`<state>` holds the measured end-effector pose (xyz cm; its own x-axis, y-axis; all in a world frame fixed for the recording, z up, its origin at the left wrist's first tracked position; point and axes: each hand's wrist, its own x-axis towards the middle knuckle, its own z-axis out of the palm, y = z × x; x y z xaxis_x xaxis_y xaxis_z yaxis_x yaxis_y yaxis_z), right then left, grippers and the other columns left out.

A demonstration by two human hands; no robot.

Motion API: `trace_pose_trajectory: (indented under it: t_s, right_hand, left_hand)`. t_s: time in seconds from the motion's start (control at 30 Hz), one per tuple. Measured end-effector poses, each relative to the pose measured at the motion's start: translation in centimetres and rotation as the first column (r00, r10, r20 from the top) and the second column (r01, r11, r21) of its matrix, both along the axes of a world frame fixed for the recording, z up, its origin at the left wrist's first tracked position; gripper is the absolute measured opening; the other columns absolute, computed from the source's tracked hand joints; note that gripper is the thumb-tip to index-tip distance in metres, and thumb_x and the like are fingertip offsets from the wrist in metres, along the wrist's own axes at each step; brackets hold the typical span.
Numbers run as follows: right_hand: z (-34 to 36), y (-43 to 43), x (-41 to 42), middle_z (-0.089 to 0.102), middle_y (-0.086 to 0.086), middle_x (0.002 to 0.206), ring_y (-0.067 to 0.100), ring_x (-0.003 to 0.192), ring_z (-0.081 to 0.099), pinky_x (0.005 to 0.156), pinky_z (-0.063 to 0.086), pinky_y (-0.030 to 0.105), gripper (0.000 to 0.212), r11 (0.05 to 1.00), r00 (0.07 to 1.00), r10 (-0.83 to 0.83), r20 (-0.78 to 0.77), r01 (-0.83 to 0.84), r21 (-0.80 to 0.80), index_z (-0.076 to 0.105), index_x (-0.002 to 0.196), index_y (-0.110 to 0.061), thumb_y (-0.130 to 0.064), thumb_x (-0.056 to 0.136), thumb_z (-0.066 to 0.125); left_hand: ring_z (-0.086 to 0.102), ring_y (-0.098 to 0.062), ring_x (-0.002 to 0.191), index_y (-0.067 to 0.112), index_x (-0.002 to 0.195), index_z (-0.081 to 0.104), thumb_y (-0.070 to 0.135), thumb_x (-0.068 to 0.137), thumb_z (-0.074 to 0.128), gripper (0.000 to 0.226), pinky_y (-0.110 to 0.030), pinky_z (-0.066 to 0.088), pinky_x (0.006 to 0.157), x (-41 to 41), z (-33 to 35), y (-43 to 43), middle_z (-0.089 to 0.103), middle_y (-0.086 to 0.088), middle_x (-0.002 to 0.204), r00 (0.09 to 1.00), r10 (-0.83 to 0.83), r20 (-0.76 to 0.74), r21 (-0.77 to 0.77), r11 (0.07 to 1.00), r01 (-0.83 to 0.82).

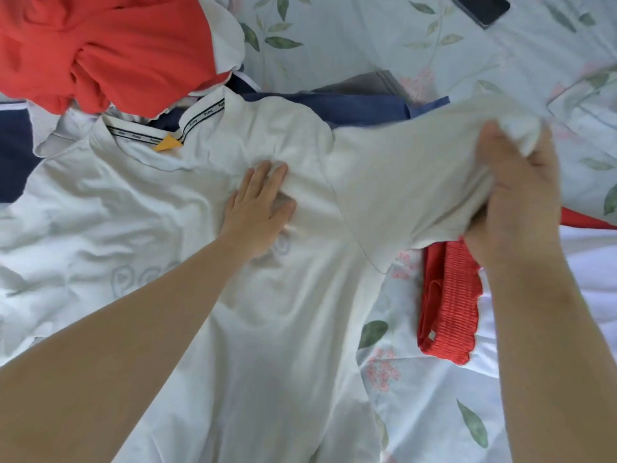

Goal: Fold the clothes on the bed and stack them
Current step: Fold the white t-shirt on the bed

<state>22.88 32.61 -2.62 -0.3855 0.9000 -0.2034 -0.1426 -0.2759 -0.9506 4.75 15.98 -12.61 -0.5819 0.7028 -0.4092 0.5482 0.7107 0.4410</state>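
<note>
White T-shirt [283, 312]: spread on floral bedsheet [417, 412], collar at far end
Left hand [257, 208]: flat on shirt chest, fingers straight, pressing
Right hand [521, 195]: fingers curled round sleeve end, sleeve pulled out sideways
Red pile [110, 45]: beyond shirt collar
Navy garment [334, 108]: partly under shirt shoulder
Red smocked piece [447, 302]: just beside shirt, below held sleeve

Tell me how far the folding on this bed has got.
Done: no stack shows; only the small red ruched piece looks folded. In hand: the white T-shirt lies spread, left hand pressing its chest, right hand gripping the lifted sleeve. Left: the crumpled red garment and the navy garment.
</note>
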Motion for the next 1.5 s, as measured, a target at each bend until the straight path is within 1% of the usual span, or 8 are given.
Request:
trace_pose_trajectory:
  t_s: [0.2, 0.43, 0.53, 0.7, 1.0, 1.13, 1.3, 1.5]
  right_hand:
    - [-8.0, 2.5, 3.5, 0.041, -0.001, 0.066, 0.014, 0.062, 0.038, 0.047, 0.033, 0.016, 0.011, 0.990, 0.687, -0.086, 0.722, 0.138, -0.013, 0.050, 0.078, -0.017, -0.015, 0.089, 0.051]
    - [-12.2, 1.2, 3.9, 0.058, 0.005, 0.088, 0.026, 0.084, 0.057, 0.081, 0.048, 0.044, 0.077, 0.991, 0.449, 0.087, 0.889, 0.055, -0.125, 0.055, 0.100, -0.012, -0.068, 0.047, 0.063]
    - [-11.5, 0.3, 3.1, 0.059, 0.002, 0.080, 0.031, 0.088, 0.060, 0.088, 0.048, 0.044, 0.044, 0.949, 0.288, 0.307, 0.907, -0.168, -0.268, 0.056, 0.086, -0.013, -0.048, 0.064, 0.071]
    - [-9.2, 2.1, 3.9, 0.044, -0.008, 0.069, 0.018, 0.069, 0.044, 0.067, 0.031, 0.025, 0.015, 0.992, 0.604, -0.047, 0.796, -0.064, 0.107, 0.047, 0.090, -0.015, -0.024, 0.089, 0.059]
    - [-9.7, -2.2, 6.0, 0.050, 0.009, 0.112, 0.027, 0.100, 0.048, 0.086, 0.042, 0.038, 0.036, 0.969, 0.482, -0.240, 0.843, 0.063, 0.240, 0.049, 0.112, -0.009, -0.020, 0.082, 0.064]
    - [-10.6, -9.7, 6.9, 0.056, 0.001, 0.079, 0.026, 0.077, 0.055, 0.071, 0.044, 0.036, 0.022, 0.996, 0.597, 0.025, 0.802, 0.052, -0.070, 0.051, 0.092, -0.010, -0.023, 0.083, 0.067]
    - [-12.1, -15.8, 7.9, 0.068, 0.012, 0.104, 0.027, 0.092, 0.066, 0.082, 0.054, 0.038, 0.043, 0.826, 0.868, 0.266, 0.419, 0.019, -0.563, 0.055, 0.107, -0.005, -0.016, 0.072, 0.077]
    - [-11.3, -18.3, 8.8, 0.064, 0.008, 0.096, 0.020, 0.087, 0.061, 0.079, 0.050, 0.031, 0.040, 0.874, 0.900, 0.249, 0.358, -0.050, -0.483, 0.055, 0.107, -0.009, -0.018, 0.071, 0.068]
  left_hand:
    - [-0.007, -0.011, 0.146, 0.037, 0.150, 0.004, 0.044, 0.098, 0.033, 0.060, -0.038, 0.001, 0.117, 0.7, 0.0, 0.5, -0.006, 0.009, 0.159, 0.999, 0.020, -0.025, -0.019, 1.000, -0.020]
    - [-0.002, -0.022, 0.147, 0.032, 0.151, 0.010, 0.042, 0.096, 0.040, 0.063, -0.042, 0.007, 0.116, 2.2, 0.6, 1.9, 0.001, 0.000, 0.160, 0.969, 0.116, -0.219, 0.061, 0.993, -0.105]
    - [-0.005, -0.026, 0.147, 0.033, 0.151, 0.010, 0.044, 0.097, 0.039, 0.062, -0.045, 0.006, 0.116, 2.4, 1.0, 3.8, -0.001, -0.002, 0.160, 0.951, 0.022, -0.309, 0.085, 0.996, 0.004]
    - [-0.014, -0.027, 0.145, 0.038, 0.150, 0.002, 0.048, 0.097, 0.032, 0.062, -0.048, -0.002, 0.117, 1.4, 0.3, 5.8, -0.009, 0.001, 0.159, 0.931, -0.152, -0.333, -0.078, 0.988, 0.134]
    - [-0.004, -0.027, 0.147, 0.036, 0.150, 0.008, 0.049, 0.096, 0.020, 0.057, -0.045, -0.001, 0.117, 3.9, -1.2, 2.0, -0.004, -0.003, 0.160, 0.916, -0.231, -0.328, -0.123, 0.972, 0.201]
    - [0.035, -0.038, 0.136, 0.026, 0.140, 0.039, 0.041, 0.089, 0.032, 0.054, -0.048, 0.014, 0.110, 8.0, -2.7, -5.1, 0.037, -0.014, 0.149, 0.884, -0.295, -0.362, -0.067, 0.955, 0.290]
    - [0.035, -0.030, 0.134, 0.025, 0.136, 0.040, 0.039, 0.087, 0.037, 0.050, -0.044, 0.020, 0.109, 12.0, -3.2, -12.0, 0.046, -0.010, 0.144, 0.861, -0.358, -0.362, -0.078, 0.932, 0.355]
    - [0.031, -0.026, 0.134, 0.022, 0.137, 0.039, 0.034, 0.085, 0.036, 0.053, -0.036, 0.018, 0.108, 13.4, -3.0, -17.4, 0.045, -0.012, 0.143, 0.893, -0.330, -0.306, -0.092, 0.944, 0.317]
